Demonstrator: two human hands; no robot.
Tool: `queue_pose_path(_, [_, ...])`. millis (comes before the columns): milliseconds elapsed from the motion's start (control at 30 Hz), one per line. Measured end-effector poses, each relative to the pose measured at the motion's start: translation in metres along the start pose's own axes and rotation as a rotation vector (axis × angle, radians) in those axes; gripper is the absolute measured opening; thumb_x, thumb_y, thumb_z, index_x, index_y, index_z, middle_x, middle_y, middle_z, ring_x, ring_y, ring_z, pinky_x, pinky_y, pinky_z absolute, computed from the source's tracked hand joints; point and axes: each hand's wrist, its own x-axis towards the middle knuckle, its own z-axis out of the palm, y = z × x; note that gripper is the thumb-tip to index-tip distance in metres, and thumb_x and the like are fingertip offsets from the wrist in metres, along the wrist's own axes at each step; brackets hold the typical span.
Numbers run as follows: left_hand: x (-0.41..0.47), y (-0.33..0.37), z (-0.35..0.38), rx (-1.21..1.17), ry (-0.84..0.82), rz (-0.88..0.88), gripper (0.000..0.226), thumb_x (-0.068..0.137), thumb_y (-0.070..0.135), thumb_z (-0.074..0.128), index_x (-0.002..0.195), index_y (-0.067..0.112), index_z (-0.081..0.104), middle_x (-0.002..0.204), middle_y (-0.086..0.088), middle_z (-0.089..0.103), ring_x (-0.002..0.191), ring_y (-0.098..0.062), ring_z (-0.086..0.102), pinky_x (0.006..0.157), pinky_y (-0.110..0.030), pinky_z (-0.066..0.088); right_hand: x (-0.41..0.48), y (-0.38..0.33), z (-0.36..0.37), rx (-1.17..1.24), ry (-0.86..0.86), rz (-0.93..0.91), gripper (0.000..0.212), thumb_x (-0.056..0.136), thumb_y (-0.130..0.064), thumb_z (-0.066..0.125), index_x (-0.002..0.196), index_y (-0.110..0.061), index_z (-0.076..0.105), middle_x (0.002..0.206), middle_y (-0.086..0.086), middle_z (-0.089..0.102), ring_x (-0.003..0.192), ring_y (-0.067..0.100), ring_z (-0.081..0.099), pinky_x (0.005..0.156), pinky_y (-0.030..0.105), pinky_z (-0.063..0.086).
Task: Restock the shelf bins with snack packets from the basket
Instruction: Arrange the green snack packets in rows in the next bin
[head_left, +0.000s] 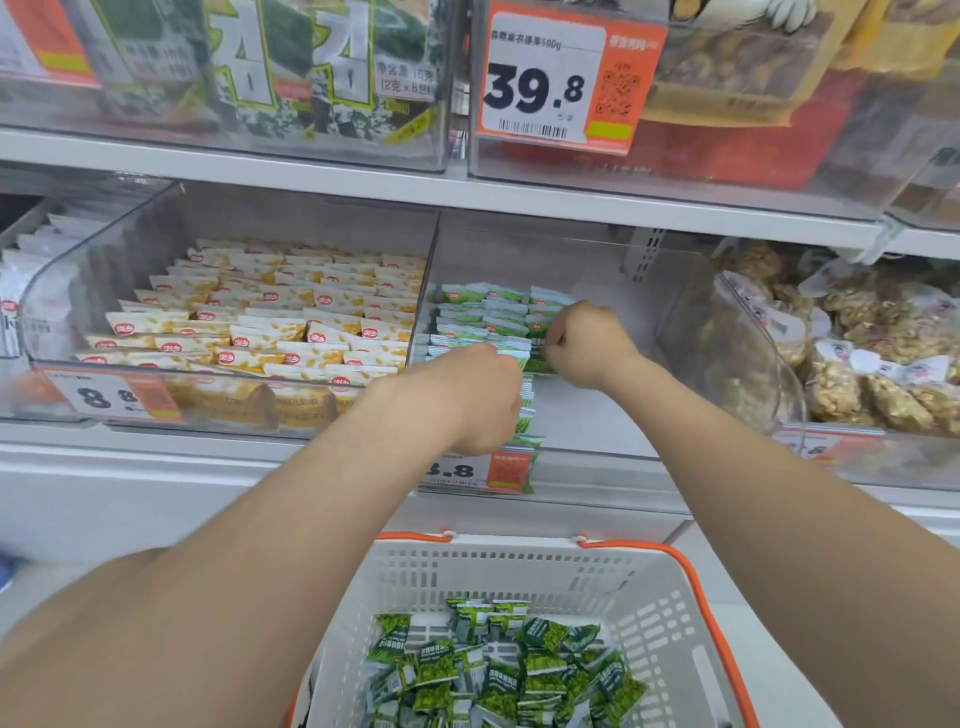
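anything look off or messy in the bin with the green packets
Nothing spilled or torn. The green snack packets fill only the left part of the clear plastic bin; its right part is bare.

Basket (519, 571) below bin (597, 260) of packets (467, 312)

- Clear plastic shelf bin (592, 421): open-topped, on the middle shelf, its right part bare.
- Small green-and-white snack packets (467, 317): stood on edge in tidy overlapping rows along the bin's left side.
- White slotted plastic basket (519, 571) with orange handles: upright below the shelf.
- Loose green packets (498, 670): a jumbled heap on the basket's floor.
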Motion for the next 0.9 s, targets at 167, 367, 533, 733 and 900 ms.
queue_pose_path(167, [-0.01,-0.009,0.003,-0.168,0.23,-0.01,0.016,0.101,0.02,0.046,0.098,0.014,0.061,0.097,-0.007,0.061,0.093,-0.031,0.062,0.082,-0.049,0.057,-0.066,-0.006,-0.037,0.1,-0.033,-0.124,0.038,0.097,-0.011,0.052,0.132,-0.009,0.066,0.126,0.012,0.07,0.122,0.034,0.06,0.102,0.033,0.046])
queue_pose_path(367, [-0.056,0.02,0.0,-0.37,0.46,-0.026,0.016,0.08,0.043,0.056,0.076,0.029,0.063,0.066,0.01,0.063,0.071,-0.014,0.063,0.063,-0.034,0.054,-0.178,-0.025,-0.063,0.218,0.284,-0.425,0.02,0.085,-0.014,0.055,0.098,-0.021,0.069,0.086,-0.005,0.068,0.08,0.018,0.063,0.075,0.037,0.052])
queue_pose_path(533, [-0.071,0.046,0.045,-0.151,-0.108,0.042,0.01,0.083,0.031,0.063,0.075,0.025,0.062,0.076,0.008,0.063,0.081,-0.02,0.065,0.073,-0.036,0.058,-0.239,-0.018,-0.034,-0.088,-0.215,-0.446,0.026,0.081,-0.035,0.047,0.098,-0.026,0.065,0.087,0.002,0.068,0.084,0.031,0.066,0.072,0.043,0.058])
queue_pose_path(733, [-0.055,0.088,0.153,-0.055,-0.466,0.091,0.024,0.089,0.02,0.064,0.067,0.015,0.054,0.066,-0.002,0.054,0.062,-0.023,0.052,0.062,-0.034,0.045,-0.29,0.001,0.023,-0.32,-0.619,-0.477,0.007,0.095,-0.019,0.052,0.099,-0.015,0.057,0.078,0.0,0.044,0.084,0.031,0.062,0.067,0.037,0.052])
queue_pose_path(900, [-0.06,0.094,0.26,-0.062,-0.73,0.008,0.02,0.095,0.013,0.055,0.075,0.013,0.05,0.07,-0.005,0.046,0.061,-0.021,0.041,0.057,-0.035,0.038,-0.307,0.005,0.055,-0.389,-0.756,-0.541,0.008,0.096,-0.008,0.051,0.094,-0.013,0.057,0.083,0.005,0.051,0.067,0.023,0.056,0.054,0.034,0.048])
